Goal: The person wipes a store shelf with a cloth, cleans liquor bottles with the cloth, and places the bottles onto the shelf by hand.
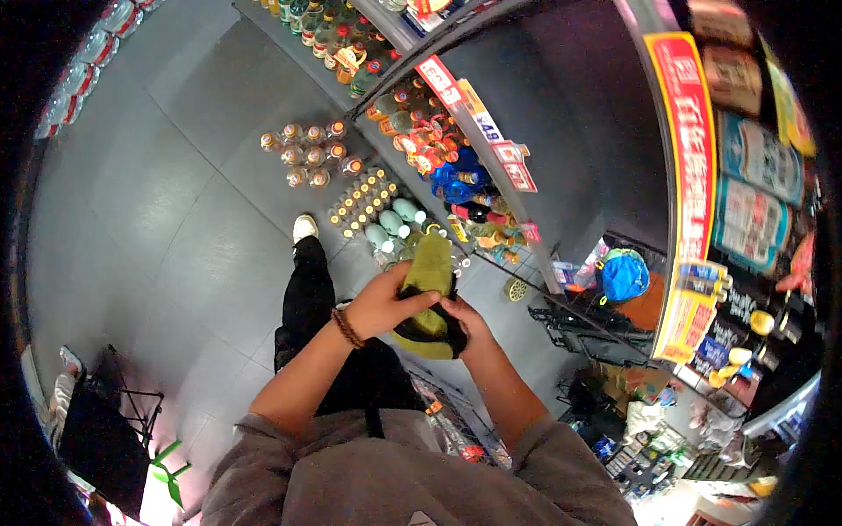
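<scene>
In front of my body I hold a yellow-green slipper (428, 259) with a dark strap across it; it may be a stacked pair, which I cannot tell. My left hand (382, 301) grips its left side, thumb pressed over the strap. At the lower right side my right hand (469, 326) is closed on it, with the thumb near the strap too. Part of the strap is covered by my fingers. Just beyond the slipper, pale green bottles (393, 223) stand on the floor, partly hidden behind it.
Orange-capped bottles (314, 156) and a pack of yellow-capped bottles (364, 200) stand on the grey floor (167, 219). Shelves of bottles with price tags (481, 112) run along the right. A blue bag (624, 275) sits on a lower shelf. A black folding chair (105, 430) is at lower left.
</scene>
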Demonstrator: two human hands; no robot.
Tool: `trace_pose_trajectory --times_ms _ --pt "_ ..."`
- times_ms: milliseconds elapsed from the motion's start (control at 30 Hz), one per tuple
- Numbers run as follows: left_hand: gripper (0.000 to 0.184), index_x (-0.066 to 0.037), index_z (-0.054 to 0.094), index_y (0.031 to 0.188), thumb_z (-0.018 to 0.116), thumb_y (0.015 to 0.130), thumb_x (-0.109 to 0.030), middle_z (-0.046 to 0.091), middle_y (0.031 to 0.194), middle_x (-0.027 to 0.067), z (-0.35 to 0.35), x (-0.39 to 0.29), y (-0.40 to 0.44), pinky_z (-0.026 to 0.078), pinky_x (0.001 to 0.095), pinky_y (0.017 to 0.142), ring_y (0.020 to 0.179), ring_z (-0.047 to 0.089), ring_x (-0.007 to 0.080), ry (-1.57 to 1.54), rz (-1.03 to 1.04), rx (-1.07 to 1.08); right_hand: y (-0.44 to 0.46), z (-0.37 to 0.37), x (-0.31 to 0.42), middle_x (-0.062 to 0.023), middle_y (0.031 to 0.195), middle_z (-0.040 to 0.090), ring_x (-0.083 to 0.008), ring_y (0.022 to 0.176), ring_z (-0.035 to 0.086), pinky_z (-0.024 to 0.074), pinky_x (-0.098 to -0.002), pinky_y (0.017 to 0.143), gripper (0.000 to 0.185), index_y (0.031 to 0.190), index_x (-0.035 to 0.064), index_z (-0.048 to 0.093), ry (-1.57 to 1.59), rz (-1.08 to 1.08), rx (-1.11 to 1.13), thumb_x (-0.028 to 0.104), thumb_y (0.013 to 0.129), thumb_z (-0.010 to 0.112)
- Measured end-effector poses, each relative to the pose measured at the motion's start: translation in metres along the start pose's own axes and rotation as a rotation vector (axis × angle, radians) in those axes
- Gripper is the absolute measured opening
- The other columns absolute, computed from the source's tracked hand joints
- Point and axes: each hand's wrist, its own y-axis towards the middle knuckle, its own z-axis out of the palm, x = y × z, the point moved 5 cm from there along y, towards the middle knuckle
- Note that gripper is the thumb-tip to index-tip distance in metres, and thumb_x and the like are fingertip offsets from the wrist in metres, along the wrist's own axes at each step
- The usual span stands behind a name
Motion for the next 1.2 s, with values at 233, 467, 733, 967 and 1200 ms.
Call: trace_pose_trajectory --times_ms 233,467,733,967,1200 --pt "0.037 -0.006 0.051 0.102 0.064 0.071 -0.021 0.055 0.094 0.0123 -0.039 -0.088 0.109 0.044 0.0355 0.076 0.086 0.053 0.0291 1.085 0.599 -0.261 0.014 -0.016 0.159 -0.0084 0.110 0.054 -0.0230 0.101 0.052 0.0409 -0.0363 0.088 0.057 0.117 0.0051 0.044 -0.567 -0.463 -0.515 0.003 0.065 0.069" --pt "0.045 -0.017 0.052 0.109 0.060 0.065 -0.011 0.044 0.121 0.0073 -0.029 -0.097 0.194 0.030 0.0432 0.094 0.115 0.037 0.0262 1.561 0.883 -0.394 0.076 -0.015 0.355 -0.0133 0.111 0.054 -0.0221 0.101 0.052 0.0388 -0.0306 0.088 0.041 0.115 0.0003 0.048 -1.533 -1.420 -0.655 0.001 0.076 0.058" --pt "0.023 -0.020 0.063 0.094 0.051 0.074 -0.017 0.058 0.093 -0.0003 -0.019 -0.090 0.262 0.023 0.0402 0.101 0.101 0.048 0.0167 1.948 0.927 -0.466 0.250 0.016 0.414 -0.0142 0.120 0.046 -0.0306 0.097 0.051 0.0413 -0.0359 0.083 0.038 0.112 0.0086 0.055 -1.816 -1.238 -0.520 0.012 0.074 0.057" --pt "0.019 -0.011 0.065 0.084 0.055 0.068 -0.016 0.059 0.089 0.0056 -0.016 -0.103 0.259 0.023 0.0499 0.099 0.099 0.048 0.0220 2.047 0.574 -0.314 0.194 -0.065 0.350 -0.0122 0.124 0.042 -0.0367 0.115 0.034 0.0273 -0.0421 0.099 0.059 0.114 0.0155 0.054 -2.233 -1.403 -0.134 -0.005 0.059 0.058" --pt "0.020 -0.011 0.064 0.086 0.048 0.075 -0.015 0.057 0.089 0.0040 -0.016 -0.097 0.264 0.021 0.0496 0.102 0.097 0.046 0.0214 2.132 0.506 -0.329 0.117 -0.139 0.331 -0.0117 0.116 0.046 -0.0333 0.112 0.038 0.0279 -0.0399 0.098 0.056 0.105 0.0126 0.059 -2.264 -0.899 -0.102 -0.009 0.054 0.052"
